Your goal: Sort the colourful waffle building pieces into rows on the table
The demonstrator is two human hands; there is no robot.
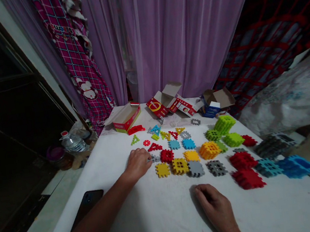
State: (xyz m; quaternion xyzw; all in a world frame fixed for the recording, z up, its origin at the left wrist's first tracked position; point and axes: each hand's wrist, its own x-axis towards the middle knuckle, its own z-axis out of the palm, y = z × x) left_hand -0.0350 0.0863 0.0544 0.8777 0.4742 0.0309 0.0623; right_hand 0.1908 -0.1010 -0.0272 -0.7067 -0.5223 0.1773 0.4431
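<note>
My left hand [138, 163] reaches over the table with curled fingers. Its fingertips close on the edge of a grey notched interlocking block [155, 158], which the fingers partly hide. Beside that lies a red block with a window [166, 155]. A flat yellow block [162, 170], a yellow window block [179, 166] and a grey block [195, 168] form a row nearer to me. My right hand [217, 207] rests on the table in a loose fist, nothing visible inside it. Closest to it is a dark grey window block [216, 168].
Stacked red blocks [247, 178], blue blocks [296, 166] and green blocks [224, 123] stand at the right. Small triangles and a red wheel [146, 143] lie farther back. Opened cardboard boxes [128, 116] line the rear edge. A phone [87, 206] lies beneath my left forearm.
</note>
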